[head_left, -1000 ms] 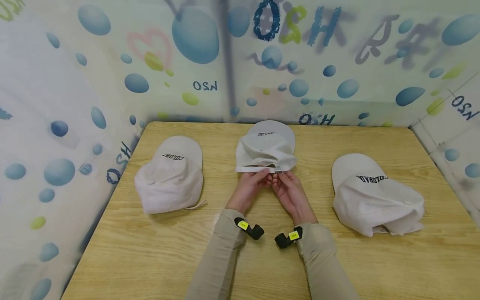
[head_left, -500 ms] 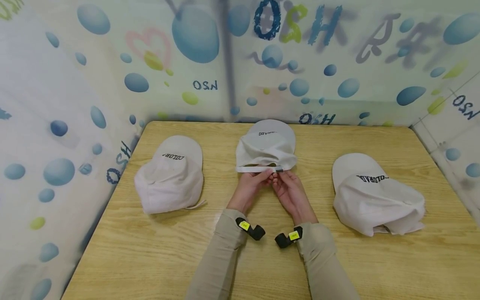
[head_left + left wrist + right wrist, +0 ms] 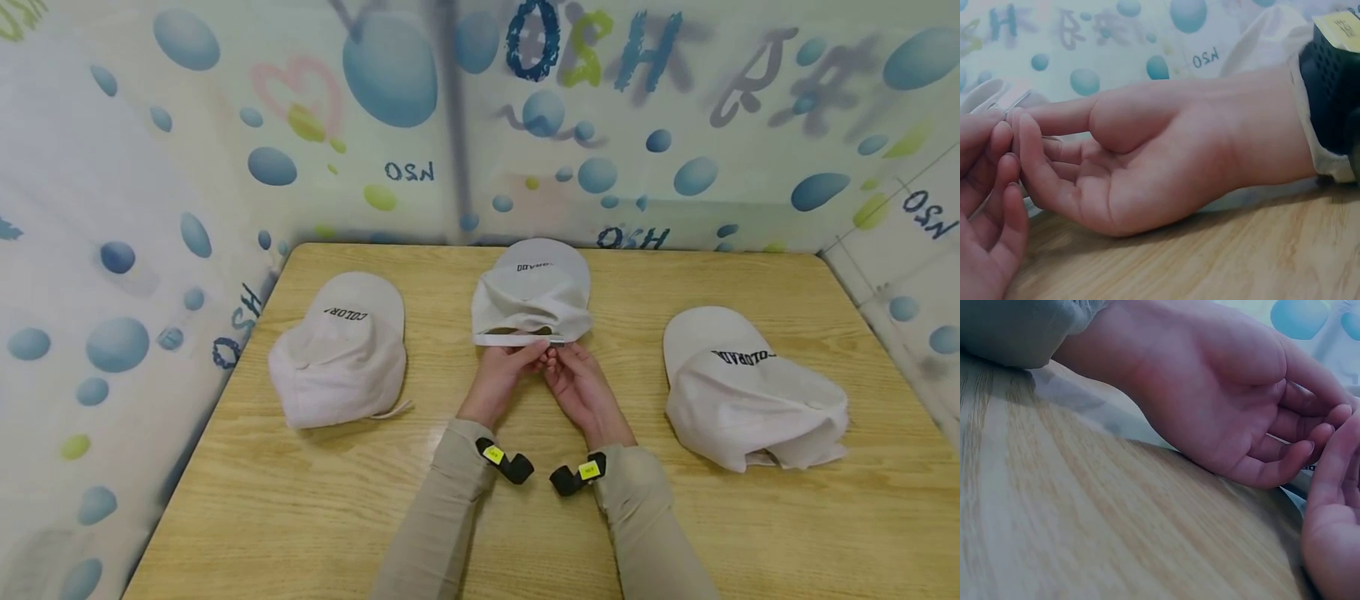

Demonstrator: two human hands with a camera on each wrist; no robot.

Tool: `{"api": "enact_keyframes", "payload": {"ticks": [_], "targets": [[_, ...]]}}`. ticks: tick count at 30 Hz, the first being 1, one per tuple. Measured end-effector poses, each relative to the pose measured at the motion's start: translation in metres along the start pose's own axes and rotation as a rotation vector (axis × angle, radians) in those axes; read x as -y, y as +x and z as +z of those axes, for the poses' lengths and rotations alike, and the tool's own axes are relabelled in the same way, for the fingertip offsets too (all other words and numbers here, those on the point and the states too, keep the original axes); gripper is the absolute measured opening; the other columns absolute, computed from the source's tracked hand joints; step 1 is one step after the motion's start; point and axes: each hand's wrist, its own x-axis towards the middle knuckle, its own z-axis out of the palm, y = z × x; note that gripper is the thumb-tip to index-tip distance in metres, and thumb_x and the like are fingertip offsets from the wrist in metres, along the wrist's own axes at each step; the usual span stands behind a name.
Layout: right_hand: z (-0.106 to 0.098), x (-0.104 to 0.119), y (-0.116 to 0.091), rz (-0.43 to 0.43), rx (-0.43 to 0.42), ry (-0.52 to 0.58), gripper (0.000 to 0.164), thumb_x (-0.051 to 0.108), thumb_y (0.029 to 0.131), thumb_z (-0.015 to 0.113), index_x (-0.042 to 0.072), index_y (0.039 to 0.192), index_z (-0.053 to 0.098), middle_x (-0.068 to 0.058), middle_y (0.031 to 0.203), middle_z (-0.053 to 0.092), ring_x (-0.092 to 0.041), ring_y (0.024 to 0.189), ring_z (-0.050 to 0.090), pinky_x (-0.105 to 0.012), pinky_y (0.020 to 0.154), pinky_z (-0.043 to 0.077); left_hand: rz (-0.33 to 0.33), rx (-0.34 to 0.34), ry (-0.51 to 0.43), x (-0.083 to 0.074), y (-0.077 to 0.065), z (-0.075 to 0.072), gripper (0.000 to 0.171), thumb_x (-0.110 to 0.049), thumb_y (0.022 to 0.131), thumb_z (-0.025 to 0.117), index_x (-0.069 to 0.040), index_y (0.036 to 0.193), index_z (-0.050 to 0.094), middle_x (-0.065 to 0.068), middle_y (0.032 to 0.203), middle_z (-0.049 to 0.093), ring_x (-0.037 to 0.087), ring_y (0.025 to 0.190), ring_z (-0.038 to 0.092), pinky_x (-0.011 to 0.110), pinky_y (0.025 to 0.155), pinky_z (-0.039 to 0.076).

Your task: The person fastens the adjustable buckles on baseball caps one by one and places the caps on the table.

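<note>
A white baseball cap (image 3: 532, 296) lies at the back middle of the table, brim away from me, dark lettering partly folded under. Its back strap (image 3: 506, 340) runs across the near side, with a metal buckle (image 3: 557, 340) at the right. My left hand (image 3: 501, 375) pinches the strap beside the buckle between thumb and fingers. From the other side my right hand (image 3: 583, 387) pinches the strap at the buckle, its fingertips against those of the left. In the left wrist view the thumb and fingers of my left hand (image 3: 1147, 150) meet at the strap; fingers hide most of it.
Another white cap (image 3: 341, 358) lies to the left on the wooden table (image 3: 315, 500), its strap end sticking out. To the right is a third white cap (image 3: 753, 396), crumpled at the back. A patterned wall (image 3: 480, 183) stands right behind the table.
The left wrist has shifted slightly right, and the left thumb has edged right along the strap towards the buckle. Both hands keep their pinch; the caps stay in place.
</note>
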Motion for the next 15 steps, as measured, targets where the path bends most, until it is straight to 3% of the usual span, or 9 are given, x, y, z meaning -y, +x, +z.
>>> {"api": "enact_keyframes", "payload": {"ticks": [7,15], "targets": [[0.0015,0.0006,0.0008,0.0,-0.039,-0.022,0.01,0.005,0.092,0.047,0.004,0.093,0.058,-0.006,0.083,0.061,-0.011,0.072,0.059,-0.018,0.064,0.048,-0.001,-0.025,0.05,-0.0016,0.0,0.0014,0.014,-0.012,0.082,0.065,-0.002,0.09,0.06,0.004,0.08,0.062,0.012,0.07,0.058,0.024,0.063,0.047],[0.0011,-0.0006,0.0012,-0.007,-0.064,-0.03,0.01,0.006,0.091,0.05,0.007,0.096,0.058,-0.006,0.084,0.062,-0.011,0.076,0.06,-0.019,0.066,0.049,-0.015,0.031,0.048,-0.0006,0.0024,-0.0008,0.013,-0.009,0.085,0.06,-0.006,0.096,0.054,0.002,0.086,0.059,0.012,0.076,0.057,0.025,0.066,0.048]]}}
